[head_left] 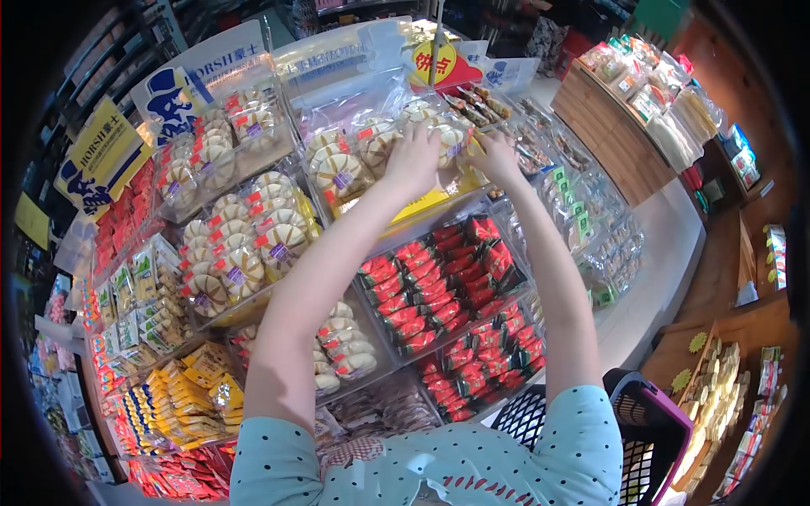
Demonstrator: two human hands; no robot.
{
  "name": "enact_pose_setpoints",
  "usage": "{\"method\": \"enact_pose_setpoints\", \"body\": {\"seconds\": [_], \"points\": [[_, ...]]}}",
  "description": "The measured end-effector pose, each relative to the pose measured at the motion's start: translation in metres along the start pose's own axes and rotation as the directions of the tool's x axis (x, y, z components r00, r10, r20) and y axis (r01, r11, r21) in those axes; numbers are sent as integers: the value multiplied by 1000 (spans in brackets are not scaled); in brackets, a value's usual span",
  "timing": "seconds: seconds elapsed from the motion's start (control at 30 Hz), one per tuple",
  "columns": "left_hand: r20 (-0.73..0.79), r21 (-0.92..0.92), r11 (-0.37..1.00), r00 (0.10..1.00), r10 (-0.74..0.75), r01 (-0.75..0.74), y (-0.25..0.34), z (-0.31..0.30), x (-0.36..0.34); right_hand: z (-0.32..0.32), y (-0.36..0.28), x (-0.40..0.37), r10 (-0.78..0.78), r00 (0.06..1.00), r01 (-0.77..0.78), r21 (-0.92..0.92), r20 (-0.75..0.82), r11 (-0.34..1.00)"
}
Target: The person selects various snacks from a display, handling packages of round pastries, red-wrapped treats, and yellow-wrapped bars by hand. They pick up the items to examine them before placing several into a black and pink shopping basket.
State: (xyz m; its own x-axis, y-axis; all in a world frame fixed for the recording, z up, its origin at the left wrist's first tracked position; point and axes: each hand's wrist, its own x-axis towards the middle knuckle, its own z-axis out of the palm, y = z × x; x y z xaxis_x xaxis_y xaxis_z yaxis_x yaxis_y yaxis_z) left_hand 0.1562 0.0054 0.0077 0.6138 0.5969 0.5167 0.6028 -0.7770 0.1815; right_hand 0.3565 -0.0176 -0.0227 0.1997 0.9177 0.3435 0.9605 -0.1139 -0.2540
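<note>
Both hands reach into a clear bin of round, cream-and-brown striped buns in plastic wrappers. My left hand lies over the packs, its fingers stretched forward and apart, touching the wrappers. At the bin's right side, my right hand has bent fingers pressed against the right edge of a wrapped bun with a purple label. That pack sits between the two hands. More wrapped buns lie to the left of my left hand. A yellow sheet shows on the bin floor below the hands. My fingertips are partly hidden.
A bin of red-wrapped snacks stands nearer me, with another bun bin to the left. A red-and-yellow sign rises behind. A dark basket with a purple rim is at my right. A wooden display stands far right.
</note>
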Motion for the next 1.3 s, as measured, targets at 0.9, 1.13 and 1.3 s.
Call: {"method": "enact_pose_setpoints", "body": {"seconds": [0.9, 1.13, 1.3], "points": [[-376, -389, 858, 792, -481, 336, -134, -170, -41, -82, -247, 112, -544, 809, 501, 746, -223, 439], [-446, 112, 810, 757, -477, 576, -211, -194, -121, -25, -335, 144, -572, 811, 534, 556, -123, 637], [-273, 175, 784, 794, -543, 596, -218, -182, -156, 6, -348, 133, -666, 737, 552, 468, 114, 690]]}}
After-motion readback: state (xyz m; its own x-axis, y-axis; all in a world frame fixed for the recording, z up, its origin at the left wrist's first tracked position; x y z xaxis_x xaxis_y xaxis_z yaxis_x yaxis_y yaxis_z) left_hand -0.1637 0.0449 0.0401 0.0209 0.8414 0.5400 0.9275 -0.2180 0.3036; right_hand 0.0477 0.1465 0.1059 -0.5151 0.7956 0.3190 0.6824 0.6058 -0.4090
